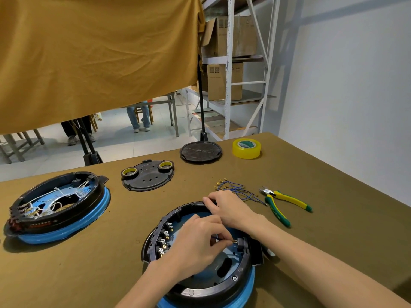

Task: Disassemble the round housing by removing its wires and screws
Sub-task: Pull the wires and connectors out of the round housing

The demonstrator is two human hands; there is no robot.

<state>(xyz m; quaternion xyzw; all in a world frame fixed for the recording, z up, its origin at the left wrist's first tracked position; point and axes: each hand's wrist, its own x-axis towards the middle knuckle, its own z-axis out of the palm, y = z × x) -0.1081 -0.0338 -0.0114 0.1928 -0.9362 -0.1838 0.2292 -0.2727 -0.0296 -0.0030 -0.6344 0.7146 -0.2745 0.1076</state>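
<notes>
A round black housing [231, 283] on a blue ring lies in front of me on the brown table. My left hand [195, 243] is inside it and pinches a blue wire [215, 237] with a brass terminal beside a black connector block [242, 243] on the right wall. My right hand [229, 210] rests on the housing's far rim, fingers curled over the edge. A row of brass terminals [165, 240] lines the left inner wall. Several loose blue wires [235, 190] lie beyond my right hand.
Yellow-green cutting pliers [282, 203] lie right of the wires. A second housing [55, 207] with white wires sits at left. A black cover [148, 180] with two tape rolls, a round black lid [200, 151] and a yellow tape roll [246, 148] stand farther back.
</notes>
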